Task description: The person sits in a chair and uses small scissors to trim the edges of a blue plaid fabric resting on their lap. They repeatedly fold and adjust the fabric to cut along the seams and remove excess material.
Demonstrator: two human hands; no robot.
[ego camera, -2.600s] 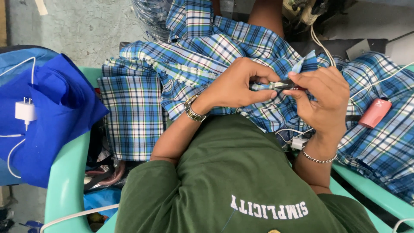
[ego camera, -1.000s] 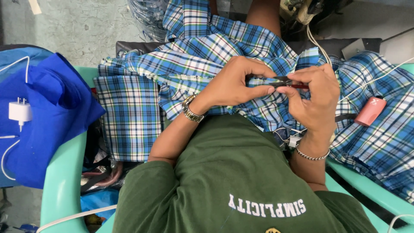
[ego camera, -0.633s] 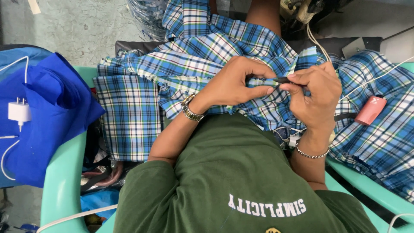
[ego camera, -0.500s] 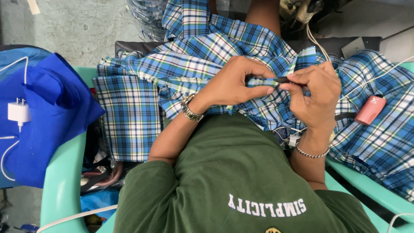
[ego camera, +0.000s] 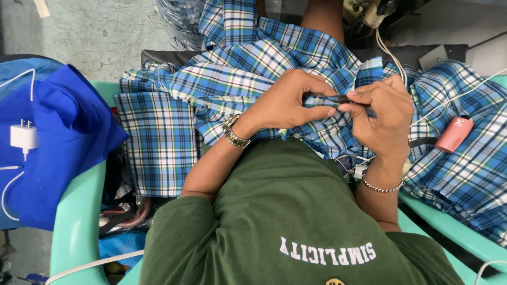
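A blue, white and yellow plaid garment lies over my lap. My left hand, with a metal watch on its wrist, pinches a fold of that cloth. My right hand, wearing a chain bracelet, grips a small dark slender tool whose tip meets the fold between both thumbs. The two hands touch at the fingertips. What the tool's tip does in the cloth is hidden by my fingers.
A blue cloth with a white charger plug and cable lies at left. A pink oblong object rests on more plaid fabric at right. Mint green plastic chair arms flank me. Grey concrete floor lies beyond.
My hands have shifted slightly down and left along the fold, still pinching cloth and tool together. The view has barely moved.
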